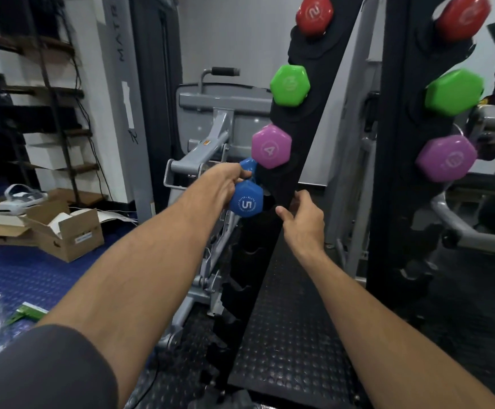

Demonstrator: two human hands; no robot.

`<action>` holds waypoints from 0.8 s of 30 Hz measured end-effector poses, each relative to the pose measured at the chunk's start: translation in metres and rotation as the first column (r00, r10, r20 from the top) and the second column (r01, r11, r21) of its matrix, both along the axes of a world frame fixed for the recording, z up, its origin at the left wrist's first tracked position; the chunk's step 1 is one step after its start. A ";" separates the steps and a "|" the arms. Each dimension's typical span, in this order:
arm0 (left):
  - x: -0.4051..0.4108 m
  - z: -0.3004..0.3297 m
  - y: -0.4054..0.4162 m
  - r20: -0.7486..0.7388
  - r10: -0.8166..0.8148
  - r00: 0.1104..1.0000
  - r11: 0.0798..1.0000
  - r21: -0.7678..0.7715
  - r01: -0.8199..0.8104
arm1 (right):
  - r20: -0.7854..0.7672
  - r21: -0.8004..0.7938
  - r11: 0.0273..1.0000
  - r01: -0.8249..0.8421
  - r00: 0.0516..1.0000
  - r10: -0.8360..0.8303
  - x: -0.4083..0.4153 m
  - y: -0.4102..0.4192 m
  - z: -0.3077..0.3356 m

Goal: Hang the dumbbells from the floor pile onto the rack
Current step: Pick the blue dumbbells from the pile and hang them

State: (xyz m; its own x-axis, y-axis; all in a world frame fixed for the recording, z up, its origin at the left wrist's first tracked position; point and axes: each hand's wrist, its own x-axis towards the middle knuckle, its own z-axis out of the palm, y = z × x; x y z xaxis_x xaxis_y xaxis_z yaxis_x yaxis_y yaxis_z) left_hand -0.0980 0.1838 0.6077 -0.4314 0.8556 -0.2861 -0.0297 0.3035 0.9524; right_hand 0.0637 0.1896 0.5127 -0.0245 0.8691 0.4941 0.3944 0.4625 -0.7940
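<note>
Left hand: clamped round the handle of the blue dumbbell.
Blue dumbbell: held against the rack, just below the purple dumbbell.
Right hand: fingers apart, rack edge touched, right of the gripped dumbbell.

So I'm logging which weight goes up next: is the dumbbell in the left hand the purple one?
No. The left hand grips a blue dumbbell marked 5; the purple dumbbell already hangs on the rack.
</note>
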 end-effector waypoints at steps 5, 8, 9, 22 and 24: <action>0.001 0.004 0.008 -0.090 -0.012 0.996 1.000 -0.021 0.010 | -0.026 -0.003 0.999 -0.034 0.999 0.034 0.001 0.001 -0.001; 0.002 0.002 0.010 -0.134 0.002 0.991 1.000 0.027 0.002 | -0.048 -0.006 0.998 -0.055 0.997 0.055 0.002 0.002 -0.002; 0.002 0.004 0.009 -0.136 -0.001 0.991 1.000 0.028 0.005 | -0.053 -0.008 0.998 -0.060 0.997 0.060 0.003 0.003 -0.003; 0.000 -0.028 0.018 -0.159 -0.253 0.954 0.963 0.059 0.264 | -0.223 -0.086 0.970 -0.227 0.953 0.203 0.019 0.017 -0.028; 0.002 -0.033 0.024 -0.134 -0.207 0.969 0.968 0.116 0.223 | -0.221 -0.102 0.963 -0.250 0.950 0.223 0.018 0.019 -0.028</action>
State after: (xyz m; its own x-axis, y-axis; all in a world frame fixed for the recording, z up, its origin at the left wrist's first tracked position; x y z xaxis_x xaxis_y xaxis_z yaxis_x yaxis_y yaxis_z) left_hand -0.0957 0.2080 0.5748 -0.2575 0.9582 -0.1246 0.1399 0.1646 0.9764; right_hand 0.0822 0.2090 0.4850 -0.1466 0.9063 0.3964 0.1084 0.4130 -0.9043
